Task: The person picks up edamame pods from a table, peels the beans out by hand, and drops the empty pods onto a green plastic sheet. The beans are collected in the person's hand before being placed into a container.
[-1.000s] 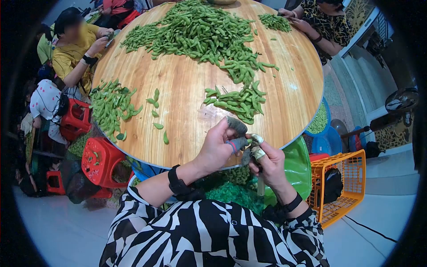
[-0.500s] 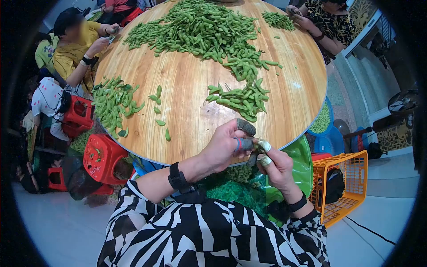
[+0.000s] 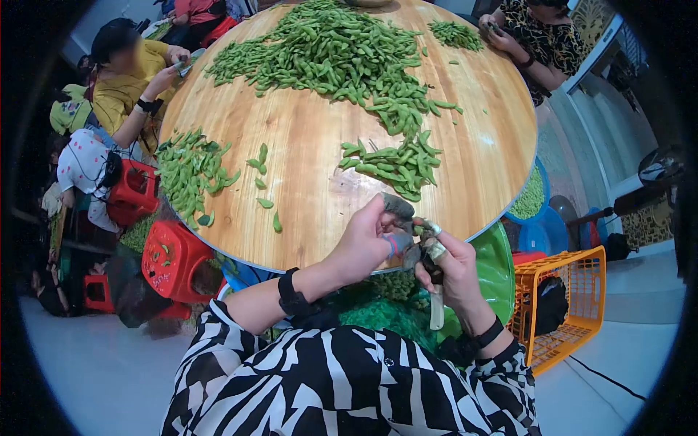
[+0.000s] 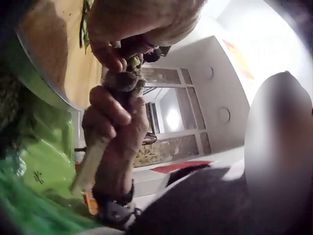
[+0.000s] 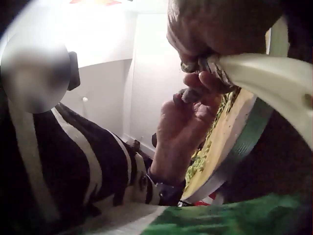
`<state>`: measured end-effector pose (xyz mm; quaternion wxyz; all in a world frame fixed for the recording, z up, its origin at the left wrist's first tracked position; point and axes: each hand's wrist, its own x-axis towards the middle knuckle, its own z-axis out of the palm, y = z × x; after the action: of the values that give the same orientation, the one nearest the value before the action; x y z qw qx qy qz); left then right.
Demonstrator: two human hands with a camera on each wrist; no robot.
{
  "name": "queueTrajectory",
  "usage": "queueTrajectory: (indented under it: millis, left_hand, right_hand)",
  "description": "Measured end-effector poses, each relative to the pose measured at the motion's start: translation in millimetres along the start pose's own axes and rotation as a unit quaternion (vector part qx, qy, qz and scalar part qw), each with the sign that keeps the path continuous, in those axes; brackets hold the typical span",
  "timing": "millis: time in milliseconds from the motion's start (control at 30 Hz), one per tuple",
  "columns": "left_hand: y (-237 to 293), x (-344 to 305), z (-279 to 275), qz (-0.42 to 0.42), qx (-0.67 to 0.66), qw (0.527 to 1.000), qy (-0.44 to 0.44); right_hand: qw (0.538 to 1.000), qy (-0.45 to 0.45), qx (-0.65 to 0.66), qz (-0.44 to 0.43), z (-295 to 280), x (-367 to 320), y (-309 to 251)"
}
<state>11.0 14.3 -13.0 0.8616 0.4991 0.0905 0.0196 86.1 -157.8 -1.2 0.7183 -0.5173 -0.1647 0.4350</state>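
My left hand (image 3: 363, 243), with grey covers on its fingertips, is over the table's near edge and pinches a small green soybean pod (image 4: 134, 61), mostly hidden by fingers. Right against it, my right hand (image 3: 456, 272) has pale wrapping on thumb and forefinger. Its curled fingers hold a tool whose pale, flat handle (image 3: 437, 311) sticks out below the palm; the tool's working end is hidden. In the right wrist view this cream handle (image 5: 274, 81) looms large. Just beyond the hands lies a small heap of green soybean pods (image 3: 396, 166).
A big pile of pods (image 3: 327, 51) covers the far part of the round wooden table (image 3: 291, 145), with another heap (image 3: 190, 174) at left. Green plastic (image 3: 494, 269) hangs at the near edge. An orange crate (image 3: 560, 298) and red stool (image 3: 171, 258) flank me. Two people sit across.
Both hands stay together and have shifted slightly right. The pale handle, out of sight half a second ago, shows again below the right hand. The pod heaps look the same.
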Motion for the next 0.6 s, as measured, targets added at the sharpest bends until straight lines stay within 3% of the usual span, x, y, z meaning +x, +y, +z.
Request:
queueTrajectory:
  millis: [67, 133, 200, 233, 367, 467, 533, 567, 600]
  left_hand:
    - [0.5, -5.7, 0.6, 0.158, 0.289, 0.944, 0.001]
    - [1.2, -6.6, -0.8, 0.158, 0.352, 0.922, 0.026]
    - [5.3, -2.5, -3.3, 0.365, 0.551, 0.751, -0.009]
    - [2.9, -0.6, -2.9, 0.383, 0.545, 0.746, 0.008]
    - [3.6, -0.7, -8.0, 0.412, 0.519, 0.748, -0.003]
    - [7.7, -2.3, -8.4, 0.361, 0.504, 0.785, -0.017]
    - [8.1, -5.0, -2.9, 0.273, 0.429, 0.861, 0.005]
    - [6.2, -5.4, -0.9, 0.274, 0.429, 0.861, 0.005]
    - [3.3, -5.2, 1.0, 0.222, 0.345, 0.912, 0.019]
  right_hand:
    - [1.0, -0.001, 0.012, 0.01, 0.5, 1.4, 2.0]
    - [0.999, 0.009, 0.035, 0.021, 3.9, 0.9, 6.3]
    - [0.998, 0.014, 0.046, 0.032, 2.1, 1.5, 8.4]
    - [0.998, 0.018, 0.054, 0.042, 1.2, 1.4, 8.4]
    - [0.998, 0.021, 0.043, 0.041, 4.7, -0.6, 7.2]
    - [0.999, 0.034, -0.003, -0.002, 7.8, -2.9, 8.4]
    - [0.993, 0.041, -0.111, -0.029, 6.0, -5.2, 9.1]
    - [0.992, 0.041, -0.111, -0.03, 5.9, -5.0, 10.2]
    - [0.991, 0.051, -0.116, -0.051, 5.5, -4.1, 12.0]
